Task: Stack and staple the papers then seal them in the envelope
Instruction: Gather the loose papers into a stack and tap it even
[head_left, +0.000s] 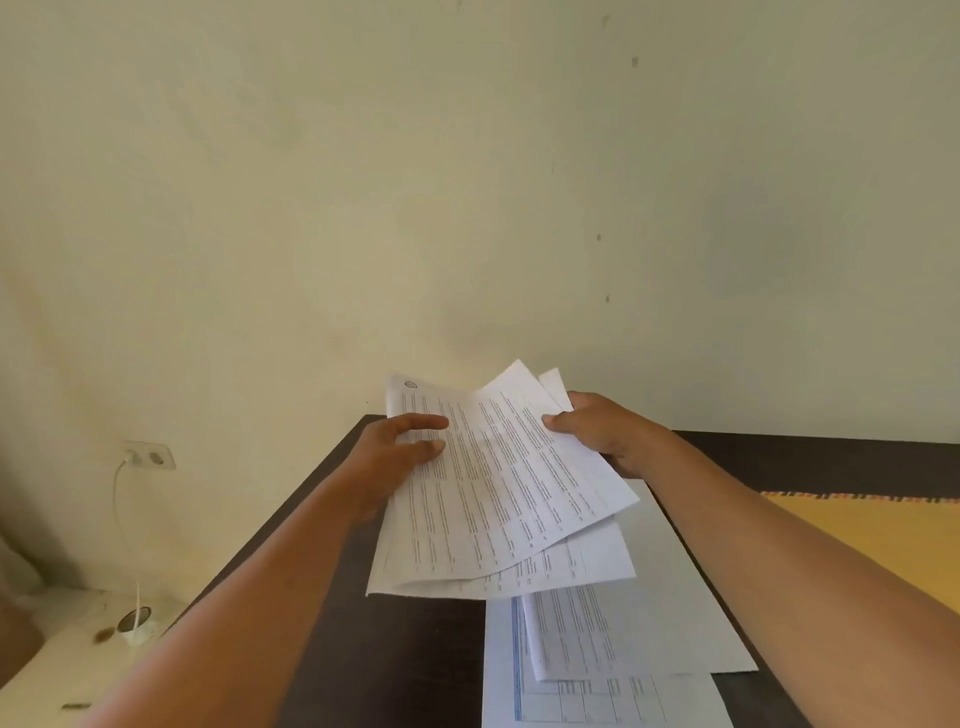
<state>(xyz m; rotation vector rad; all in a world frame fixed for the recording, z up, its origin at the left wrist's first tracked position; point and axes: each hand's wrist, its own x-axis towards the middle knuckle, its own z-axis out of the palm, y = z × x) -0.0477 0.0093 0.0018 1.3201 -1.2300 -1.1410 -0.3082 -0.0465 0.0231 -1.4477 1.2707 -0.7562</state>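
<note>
I hold a fanned bunch of printed white papers (498, 493) above the dark table (415, 665). My left hand (400, 457) grips their left edge, thumb on top. On the right edge, my right hand (597, 431) pinches the sheets, its thumb on the top page. The sheets are not aligned; corners stick out at the top and bottom. More printed sheets (571, 639) lie flat on the table under the held ones, on a large white sheet (675, 597). No stapler or envelope is surely visible.
A yellow-orange mat (883, 540) with a patterned edge lies on the table at the right. The pale wall stands right behind the table. At the left is a wall socket (150, 457) with a white cable running down to a low pale surface (67, 654).
</note>
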